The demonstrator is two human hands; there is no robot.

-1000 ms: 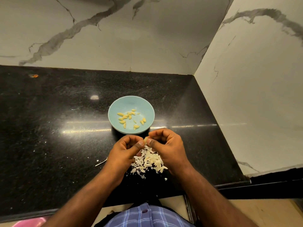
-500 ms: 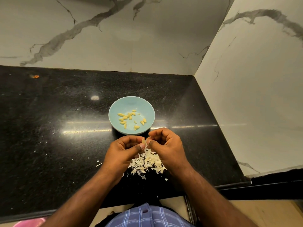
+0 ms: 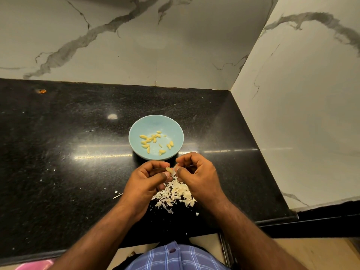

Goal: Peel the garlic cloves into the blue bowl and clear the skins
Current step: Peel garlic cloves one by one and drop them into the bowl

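From the head view, both hands met just above the skins (image 3: 175,193), a loose white heap on the black counter (image 3: 58,152) near its front edge. The left hand (image 3: 145,181) pinched a small clove (image 3: 169,169) between thumb and fingers, and the right hand (image 3: 196,173) had its fingertips curled onto the same clove, seemingly on a flap of skin — the exact hold was too small to make out. The bowl (image 3: 136,123) sat just beyond the hands, apart from them, with a scatter of peeled yellow cloves (image 3: 153,142) on its floor. The step in hand looked like stripping the last skin off this clove. To do it well, the left hand should keep the clove steady while the right tears the skin away from one end, letting it fall onto the heap rather than toward the bowl — then the bare clove needs only a short reach forward to drop in.
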